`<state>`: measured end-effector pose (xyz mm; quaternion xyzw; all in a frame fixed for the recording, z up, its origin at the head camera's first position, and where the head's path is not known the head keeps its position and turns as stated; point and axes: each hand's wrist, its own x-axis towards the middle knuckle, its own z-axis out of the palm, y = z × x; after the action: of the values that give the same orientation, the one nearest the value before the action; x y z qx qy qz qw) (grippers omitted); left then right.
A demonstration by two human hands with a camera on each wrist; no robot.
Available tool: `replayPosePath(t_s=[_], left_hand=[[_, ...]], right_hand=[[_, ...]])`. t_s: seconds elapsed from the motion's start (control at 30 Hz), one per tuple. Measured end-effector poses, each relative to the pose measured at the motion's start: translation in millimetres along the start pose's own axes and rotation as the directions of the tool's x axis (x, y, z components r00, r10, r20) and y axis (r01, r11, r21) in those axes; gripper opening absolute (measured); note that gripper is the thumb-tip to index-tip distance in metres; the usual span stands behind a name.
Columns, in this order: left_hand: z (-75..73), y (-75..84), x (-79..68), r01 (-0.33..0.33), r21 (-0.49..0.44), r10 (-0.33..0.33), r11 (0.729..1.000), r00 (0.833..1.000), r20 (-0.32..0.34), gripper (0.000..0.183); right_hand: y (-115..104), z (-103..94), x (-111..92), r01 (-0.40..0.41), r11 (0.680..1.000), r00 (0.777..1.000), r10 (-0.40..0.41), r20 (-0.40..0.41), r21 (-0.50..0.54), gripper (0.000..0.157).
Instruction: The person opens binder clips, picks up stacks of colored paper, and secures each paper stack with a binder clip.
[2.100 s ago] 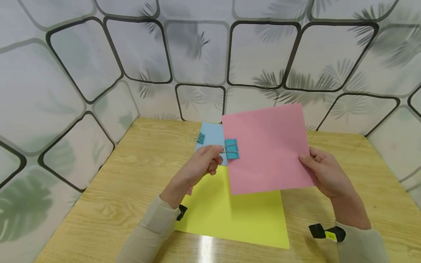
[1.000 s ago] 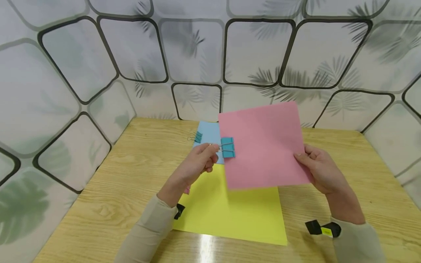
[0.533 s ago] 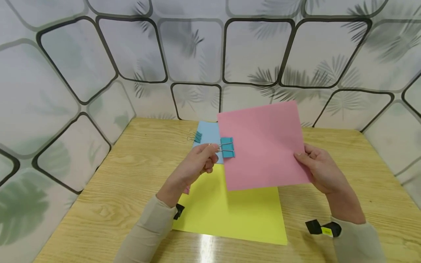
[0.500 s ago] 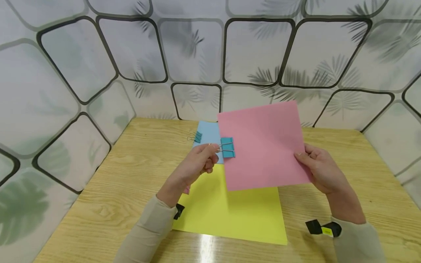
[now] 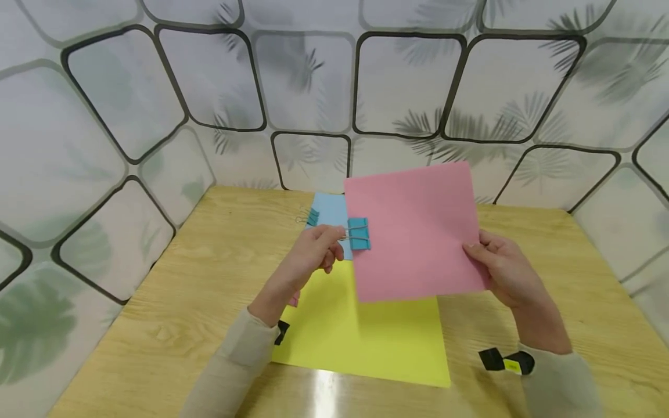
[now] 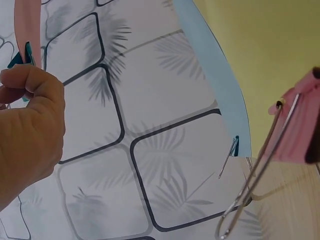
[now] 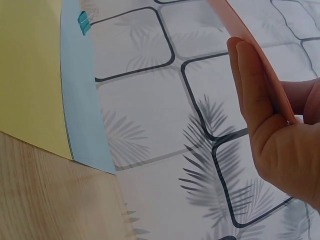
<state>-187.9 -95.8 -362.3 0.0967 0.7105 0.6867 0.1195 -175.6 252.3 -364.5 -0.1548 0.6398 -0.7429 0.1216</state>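
A pink sheet of paper (image 5: 418,232) is held up above the table, slightly tilted. On its left edge sits a teal binder clip (image 5: 359,234). My left hand (image 5: 313,252) pinches the clip's wire handles between thumb and fingers. At the sheet's right edge my right hand (image 5: 504,267) grips the paper, thumb in front and fingers behind, as the right wrist view (image 7: 280,130) also has it. The left wrist view shows the left hand (image 6: 32,120) curled at the clip, with the sheet (image 6: 27,22) nearly edge-on.
Below lies yellow paper (image 5: 387,342), overlapping blue paper (image 5: 329,203) that bears another teal binder clip (image 5: 312,217). A pink binder clip (image 6: 295,125) is at the yellow paper's left edge, mostly hidden in the head view. A patterned wall (image 5: 402,81) stands behind the wooden table (image 5: 209,249).
Both hands, the pink sheet and the clip keep nearly the same pose. The whole view has shifted slightly. The grips look unchanged.
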Motion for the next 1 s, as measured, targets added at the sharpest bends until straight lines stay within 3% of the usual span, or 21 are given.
replayPosePath(t_s=[0.13, 0.33, 0.57, 0.77, 0.87, 1.0], left_hand=[[-2.0, 1.4, 3.2, 0.037, 0.017, -0.036, 0.999, 0.999, -0.027, 0.040], [-1.2, 7.1, 15.1, 0.066, 0.122, -0.069, 0.990, 0.997, 0.021, 0.054], [1.6, 19.1, 23.0, 0.080, 0.257, -0.096, 0.963, 0.994, 0.047, 0.045], [16.4, 20.9, 32.5, 0.098, 0.259, -0.120, 0.961, 0.990, 0.070, 0.041], [25.7, 21.8, 40.8, 0.104, 0.253, -0.123, 0.962, 0.991, 0.062, 0.038], [40.3, 25.3, 54.8, 0.103, 0.265, -0.115, 0.959, 0.993, 0.032, 0.036]], right_hand=[[5, 2.5, 1, 0.007, 1.000, 1.000, -0.007, -0.007, 0.008, 0.024], [7, -3.7, -4, -0.011, 1.000, 0.999, 0.011, -0.033, -0.018, 0.024], [3, -15.6, -8, -0.016, 0.997, 1.000, 0.015, -0.026, -0.073, 0.022], [0, -32.5, -18, -0.025, 0.991, 0.997, 0.014, -0.078, -0.134, 0.022], [-2, -42.1, -21, -0.060, 0.971, 0.992, 0.031, -0.125, -0.231, 0.018], [-4, -54.5, -24, -0.142, 0.911, 0.979, 0.073, -0.188, -0.387, 0.021]])
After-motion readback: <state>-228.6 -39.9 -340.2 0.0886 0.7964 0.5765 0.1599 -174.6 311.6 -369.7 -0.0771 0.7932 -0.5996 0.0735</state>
